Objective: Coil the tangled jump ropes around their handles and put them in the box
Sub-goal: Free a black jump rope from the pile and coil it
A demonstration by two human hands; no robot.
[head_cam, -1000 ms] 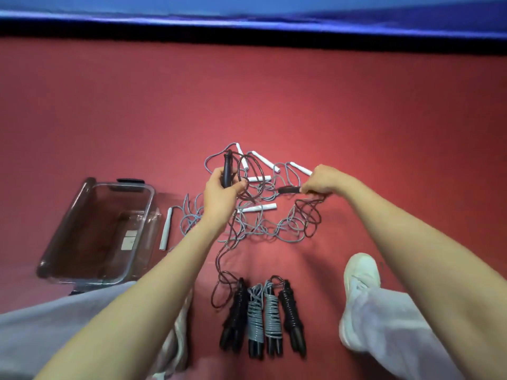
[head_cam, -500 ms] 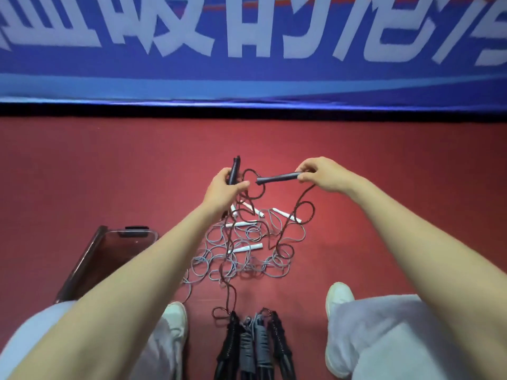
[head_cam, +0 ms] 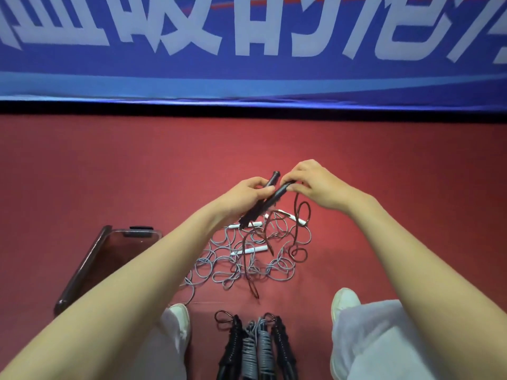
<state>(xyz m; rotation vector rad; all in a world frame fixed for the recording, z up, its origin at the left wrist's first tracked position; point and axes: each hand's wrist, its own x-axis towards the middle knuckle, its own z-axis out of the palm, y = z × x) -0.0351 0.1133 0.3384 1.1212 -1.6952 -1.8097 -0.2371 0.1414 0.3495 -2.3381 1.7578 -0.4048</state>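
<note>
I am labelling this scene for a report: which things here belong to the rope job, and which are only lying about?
Job: left hand, right hand, the black handles they hold, tangled ropes, coiled ropes, clear box.
Lying about: blue banner, white shoes.

A long blue banner (head_cam: 247, 80) hangs at the far side of the floor. One row of very big white Chinese signs is printed on it. The top edge of the view cuts off their upper parts, so they are hard to read. The first sign (head_cam: 55, 39) looks like 血. The second sign (head_cam: 212, 43) looks like 吸. The third sign (head_cam: 242, 31) looks like 的. The fourth sign (head_cam: 385, 42) may be 危. A fifth sign (head_cam: 500, 54) at the right edge shows too little to read.
</note>
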